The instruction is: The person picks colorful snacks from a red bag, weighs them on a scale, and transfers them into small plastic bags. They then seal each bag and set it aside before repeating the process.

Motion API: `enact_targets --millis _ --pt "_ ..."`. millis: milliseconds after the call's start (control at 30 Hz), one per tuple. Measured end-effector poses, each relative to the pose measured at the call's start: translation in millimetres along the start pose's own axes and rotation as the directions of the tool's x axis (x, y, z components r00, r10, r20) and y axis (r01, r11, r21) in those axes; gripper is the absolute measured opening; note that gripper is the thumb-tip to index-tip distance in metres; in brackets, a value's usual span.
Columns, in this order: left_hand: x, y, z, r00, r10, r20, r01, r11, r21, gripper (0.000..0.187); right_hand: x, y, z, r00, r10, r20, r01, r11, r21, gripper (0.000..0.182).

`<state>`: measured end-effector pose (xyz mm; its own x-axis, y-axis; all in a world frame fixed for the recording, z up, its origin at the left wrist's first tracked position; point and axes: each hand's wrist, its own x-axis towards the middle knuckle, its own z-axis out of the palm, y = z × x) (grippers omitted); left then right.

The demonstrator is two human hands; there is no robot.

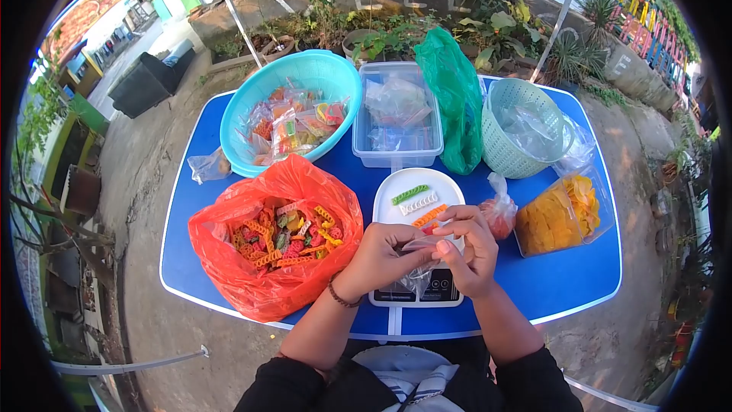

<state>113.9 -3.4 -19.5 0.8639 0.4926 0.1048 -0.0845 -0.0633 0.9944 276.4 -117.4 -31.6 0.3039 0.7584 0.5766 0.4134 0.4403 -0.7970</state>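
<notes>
A small clear plastic bag (418, 281) is held up over the front of a white kitchen scale (387, 197). My left hand (381, 256) pinches the bag's upper edge between thumb and fingers. From the other side, my right hand (474, 250) grips the same edge with bent fingers. Behind my hands, a green twisted snack (409, 194), a white one (418, 204) and an orange one (429, 215) lie on the scale's plate. A red piece is partly hidden by my fingers. The scale's dark button panel (441, 286) shows below the bag.
A red plastic bag (221, 263) of colourful snacks stands left. Behind are a turquoise basin (235, 118) of filled packets, a clear tub (396, 159) with plastic bags, a green bag (451, 99) and a pale green basket (499, 154). A container of yellow chips (547, 225) sits right.
</notes>
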Motion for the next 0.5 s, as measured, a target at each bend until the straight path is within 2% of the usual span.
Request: enact_targets --millis 100,200,300,400,500 --pt "-0.2 -1.4 2.6 0.997 0.078 0.015 -0.077 0.996 -0.050 0.014 1.1 -3.5 2.2 0.998 -0.014 -0.060 0.012 0.999 -0.049 0.011" --pt "0.8 5.1 1.9 0.994 0.103 0.031 -0.104 0.994 0.031 0.015 0.5 -3.9 4.4 0.997 0.007 -0.076 -0.011 0.999 -0.047 0.009" --pt "0.7 5.8 5.3 0.995 0.100 -0.018 -0.101 0.980 -0.170 0.016 -0.6 0.1 6.6 0.993 0.032 -0.110 -0.028 0.999 0.040 0.009" --pt "0.6 3.3 8.3 0.996 -0.015 -0.088 -0.006 0.972 -0.236 0.018 -0.3 1.8 4.1 0.994 -0.006 -0.105 0.007 1.000 0.002 0.010" --pt "1.0 -0.6 3.0 0.993 0.050 -0.108 -0.056 0.997 -0.052 0.019 -0.2 0.1 3.9 0.995 -0.027 -0.096 0.024 0.999 -0.033 0.011"
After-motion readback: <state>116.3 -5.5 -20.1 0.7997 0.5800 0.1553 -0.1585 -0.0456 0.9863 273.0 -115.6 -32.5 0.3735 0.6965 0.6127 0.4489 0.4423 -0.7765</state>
